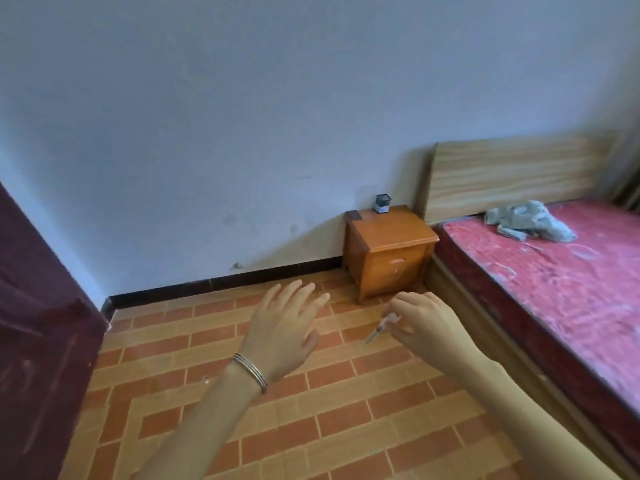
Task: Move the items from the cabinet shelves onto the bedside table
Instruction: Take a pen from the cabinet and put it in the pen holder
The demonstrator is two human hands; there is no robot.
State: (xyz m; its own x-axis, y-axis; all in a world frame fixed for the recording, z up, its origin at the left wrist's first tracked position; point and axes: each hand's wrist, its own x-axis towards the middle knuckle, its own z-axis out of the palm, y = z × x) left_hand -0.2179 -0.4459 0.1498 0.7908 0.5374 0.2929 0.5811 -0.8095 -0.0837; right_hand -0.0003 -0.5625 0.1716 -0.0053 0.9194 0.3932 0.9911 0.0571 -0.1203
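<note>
My right hand (424, 323) pinches a small, thin, pale object (379, 329), perhaps a pen or syringe, above the tiled floor. My left hand (285, 327), with bangles on its wrist, is held out beside it, fingers straight and empty. Ahead stands the orange wooden bedside table (391, 233) against the wall. On its top sit a small dark mesh holder (383, 203) with a white label and a flat dark item (353, 214) at the back left corner. The cabinet shelves are out of view.
A bed with a red mattress (561, 271) and wooden headboard (516, 171) fills the right side; a grey crumpled cloth (530, 220) lies on it. A dark maroon panel (38, 323) stands at the left. Brick-pattern floor (311, 410) stretches between me and the table.
</note>
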